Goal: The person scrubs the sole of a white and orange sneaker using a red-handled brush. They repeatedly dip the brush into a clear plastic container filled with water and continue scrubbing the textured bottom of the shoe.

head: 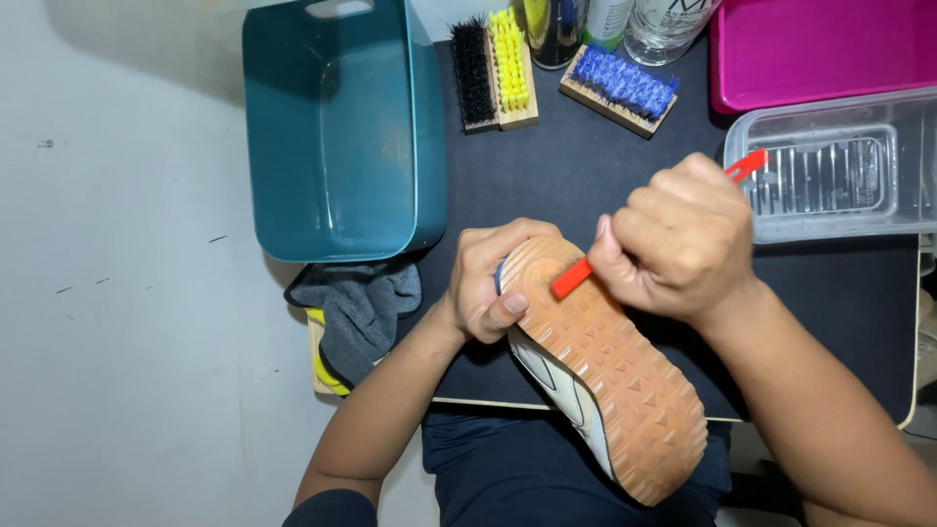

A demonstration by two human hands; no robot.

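- Dark and crowded, the desk (pixel 586 185) carried the work beside a pale floor.
- Right hand (pixel 678 239) was clenched around a red pick (pixel 571 278), its tip pressed on the sole.
- Left hand (pixel 488 283) gripped the toe end of the shoe (pixel 605 381), which lay sole up, heel toward the person.
- Judging by this, scraping grit from the tread was under way; the next stroke called for a firm hold and a shallow angle.
- Farther out stood a teal tub (pixel 342 137), a grey cloth (pixel 361 303), three brushes (pixel 508 68), a clear box (pixel 839 166) and a pink bin (pixel 820 49).
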